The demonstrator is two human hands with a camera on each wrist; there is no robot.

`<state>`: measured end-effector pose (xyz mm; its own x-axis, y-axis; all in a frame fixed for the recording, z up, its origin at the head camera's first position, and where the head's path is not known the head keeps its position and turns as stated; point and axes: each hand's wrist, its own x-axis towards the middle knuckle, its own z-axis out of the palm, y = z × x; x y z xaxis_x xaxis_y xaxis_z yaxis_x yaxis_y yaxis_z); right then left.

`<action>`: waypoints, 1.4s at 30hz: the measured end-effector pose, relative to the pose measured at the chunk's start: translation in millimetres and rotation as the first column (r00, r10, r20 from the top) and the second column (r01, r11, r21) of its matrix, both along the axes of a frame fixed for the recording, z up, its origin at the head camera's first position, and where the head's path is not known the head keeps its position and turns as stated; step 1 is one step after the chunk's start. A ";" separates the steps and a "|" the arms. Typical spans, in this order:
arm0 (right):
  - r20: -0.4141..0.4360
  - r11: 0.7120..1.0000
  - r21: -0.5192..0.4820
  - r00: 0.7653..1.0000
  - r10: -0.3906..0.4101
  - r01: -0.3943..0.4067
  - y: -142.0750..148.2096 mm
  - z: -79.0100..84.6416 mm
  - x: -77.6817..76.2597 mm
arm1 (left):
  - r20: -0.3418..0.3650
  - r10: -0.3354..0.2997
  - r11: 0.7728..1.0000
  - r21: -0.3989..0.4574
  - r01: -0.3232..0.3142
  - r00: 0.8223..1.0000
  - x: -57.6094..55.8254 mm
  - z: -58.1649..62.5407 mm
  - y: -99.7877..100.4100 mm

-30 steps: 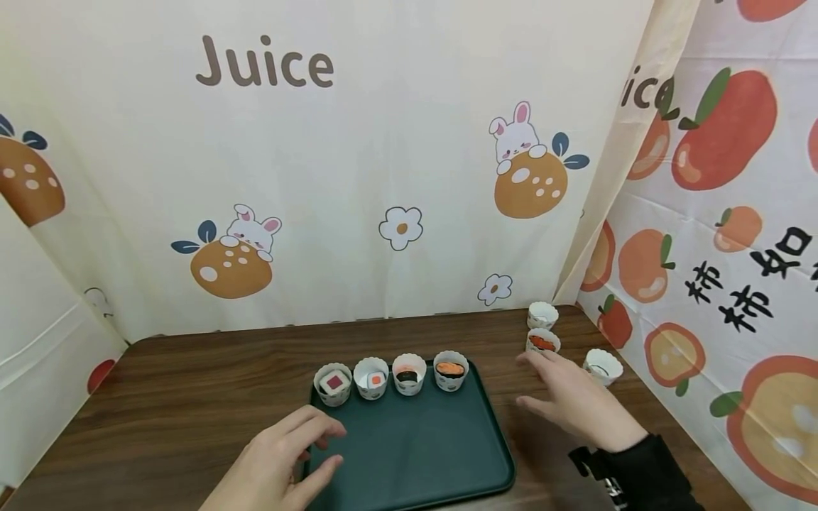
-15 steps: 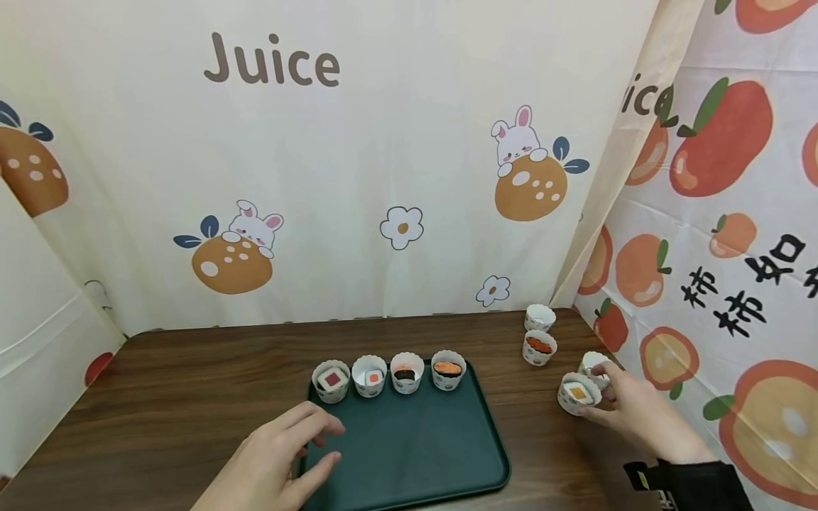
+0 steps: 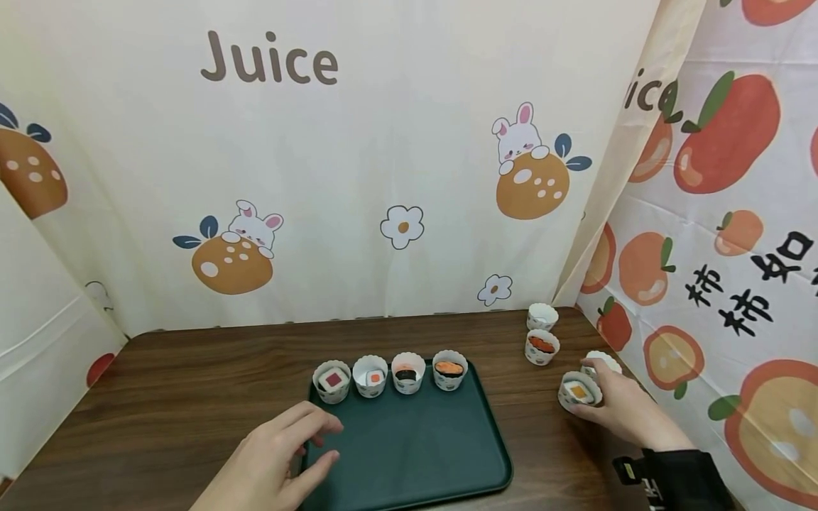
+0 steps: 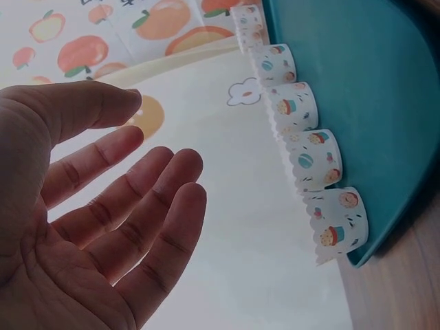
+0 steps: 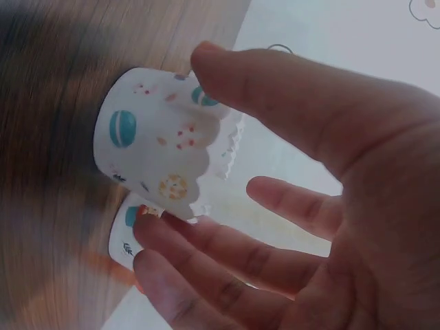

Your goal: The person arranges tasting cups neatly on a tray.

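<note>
My right hand (image 3: 629, 411) grips a scalloped paper baking cup (image 3: 567, 397) on the table at the right. A sushi-like piece (image 3: 578, 392) with a yellow centre lies in it. In the right wrist view the thumb is by the rim of this cup (image 5: 141, 130), with the fingertips at its opposite side. Over the left edge of a dark green tray (image 3: 422, 440), my left hand (image 3: 277, 454) hovers with loosely bent fingers and holds nothing. Several baking cups with sushi-like pieces stand in a row along the tray's far edge, the rightmost cup (image 3: 449, 383) bearing an orange-topped piece.
Just behind the gripped cup stands another cup (image 3: 603, 358), partly hidden by the fingers. Farther back are a cup (image 3: 540, 355) with a red-topped piece and one more cup (image 3: 542, 317). Patterned cloth (image 3: 332, 177) hangs behind the brown table (image 3: 211, 397) and along its right side.
My right hand has moved right from beside the red-topped piece's cup to the cup with the yellow-centred piece, which was hidden earlier. The left hand has stayed over the tray's edge.
</note>
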<state>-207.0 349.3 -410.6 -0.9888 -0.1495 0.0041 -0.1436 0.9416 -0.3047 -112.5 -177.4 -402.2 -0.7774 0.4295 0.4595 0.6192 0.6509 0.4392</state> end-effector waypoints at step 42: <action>-0.053 0.987 -0.119 0.993 0.102 -0.107 -32.8 10.4 9.4 | 0.122 0.078 0.997 -0.026 -0.076 0.989 -0.8 9.3 -4.9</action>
